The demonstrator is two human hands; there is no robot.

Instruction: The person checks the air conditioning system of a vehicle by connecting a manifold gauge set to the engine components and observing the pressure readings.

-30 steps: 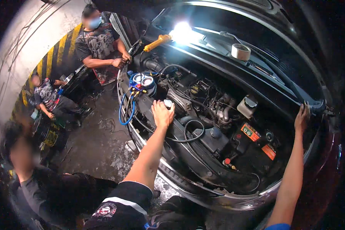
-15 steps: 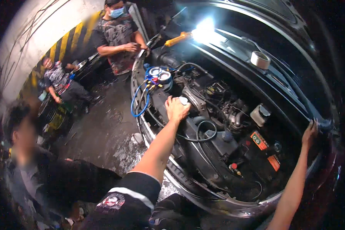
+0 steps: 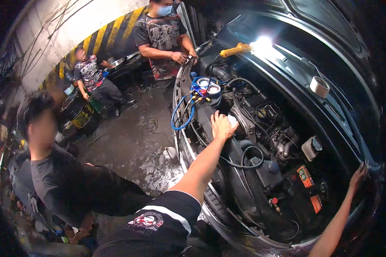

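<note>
White object [image 3: 231, 120], its kind unclear, sits at the front edge of the engine bay [image 3: 244, 212], between the thumb and bent fingers of the left hand [image 3: 223, 127]; whether they pinch it I cannot tell. Fingers outstretched, the right hand [image 3: 358, 174] rests against the bay's windscreen-side corner on the right. Of the containers in the bay, a white reservoir [image 3: 311, 148] stands toward the windscreen edge, its contents not readable, and a dark boxy tank [image 3: 266, 176] under a bluish cap [image 3: 273, 166], its inside hidden, is nearer the front edge. Beyond the left hand, a gauge set [image 3: 208, 87] with a blue hose [image 3: 176, 122] sits on the front edge. On the floor [image 3: 120, 150] stands a black-and-yellow drum [image 3: 85, 115].
</note>
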